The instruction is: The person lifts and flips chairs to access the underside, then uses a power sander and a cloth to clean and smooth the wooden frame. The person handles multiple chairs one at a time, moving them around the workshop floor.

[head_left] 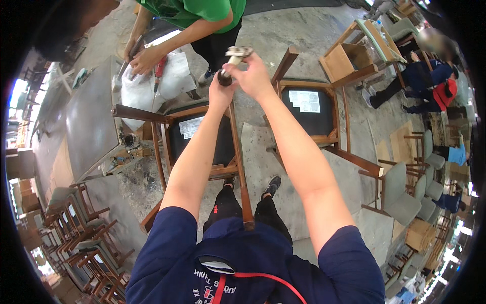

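Note:
My arms reach forward over an upturned chair (239,167) with a dark underside and brown wooden legs. My left hand (221,95) is closed around the dark round end of a chair leg (224,77). Just beside it, my right hand (254,77) pinches a small cream piece with a whitish and brown top (239,52); its exact kind I cannot make out. The fingers of both hands nearly meet at the leg's tip. A second upturned chair (309,119), with white labels on its black underside, lies to the right.
Across from me, a person in a green shirt (202,12) works at a covered table (179,76) with a hand tool; a red-handled tool (160,68) lies there. A grey-topped table (93,121) stands left. Stacked chairs (76,223), grey chairs (400,197) and a cardboard box (420,234) stand around.

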The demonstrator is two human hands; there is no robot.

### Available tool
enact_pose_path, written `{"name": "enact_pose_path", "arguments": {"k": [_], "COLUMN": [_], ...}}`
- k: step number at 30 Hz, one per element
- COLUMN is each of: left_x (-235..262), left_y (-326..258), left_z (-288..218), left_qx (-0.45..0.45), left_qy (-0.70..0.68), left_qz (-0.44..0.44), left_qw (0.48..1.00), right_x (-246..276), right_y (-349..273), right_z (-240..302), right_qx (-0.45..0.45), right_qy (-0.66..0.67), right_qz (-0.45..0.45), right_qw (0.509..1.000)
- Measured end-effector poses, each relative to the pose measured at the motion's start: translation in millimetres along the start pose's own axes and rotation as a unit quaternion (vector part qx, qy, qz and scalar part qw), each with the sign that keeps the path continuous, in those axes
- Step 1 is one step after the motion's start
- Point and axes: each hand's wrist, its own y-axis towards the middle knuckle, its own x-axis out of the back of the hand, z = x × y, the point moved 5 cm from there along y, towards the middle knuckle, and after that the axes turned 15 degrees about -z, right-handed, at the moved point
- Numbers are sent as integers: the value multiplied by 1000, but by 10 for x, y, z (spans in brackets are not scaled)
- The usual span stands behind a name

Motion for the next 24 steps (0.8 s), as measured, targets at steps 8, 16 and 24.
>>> {"name": "enact_pose_path", "arguments": {"k": [8, 16, 24], "left_x": [53, -197, -1268], "left_y": [-80, 25, -390], "left_z": [-457, -1235, -1022], "left_qx": [-1, 26, -5], "left_qy": [-70, -159, -163], "left_qz": [-197, -220, -73], "left_qw": [978, 962, 984], "right_x": [2078, 4422, 3236], "right_y": [-215, -726, 305], "right_z": [-335, -592, -514], "right_qx": [-250, -254, -174], "right_qy": [201, 57, 135], "right_qz": [-176, -270, -100], "right_qw": [931, 927, 970]}}
